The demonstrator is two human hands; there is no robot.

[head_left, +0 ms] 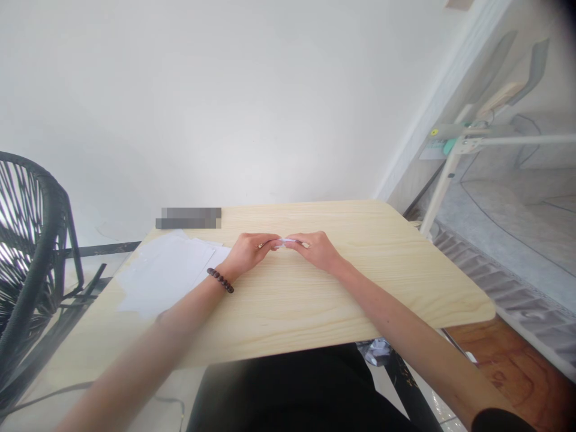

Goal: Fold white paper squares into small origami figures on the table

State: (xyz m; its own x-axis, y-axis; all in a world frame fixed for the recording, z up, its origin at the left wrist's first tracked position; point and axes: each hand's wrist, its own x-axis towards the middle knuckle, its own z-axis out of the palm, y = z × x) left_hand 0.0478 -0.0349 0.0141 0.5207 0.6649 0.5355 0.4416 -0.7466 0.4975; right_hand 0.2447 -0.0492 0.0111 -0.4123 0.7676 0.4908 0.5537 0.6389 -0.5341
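Both my hands meet over the middle of a pale wooden table, pinching a small white piece (283, 241) that looks like folded paper. My left hand (250, 252), with a dark bead bracelet (220, 280) at the wrist, grips its left end between thumb and fingers. At the other end, my right hand (317, 248) holds it in the same way. Only a narrow strip shows between the fingertips; the rest is covered by them. To the left of my left hand lie loose white paper sheets (166, 270), overlapping one another.
The table (360, 312) stands against a white wall. A blurred-out dark oblong patch (189, 218) is at its back left. A dark woven chair (40, 240) is on the left, and a white metal frame (443, 186) rises beyond the right edge.
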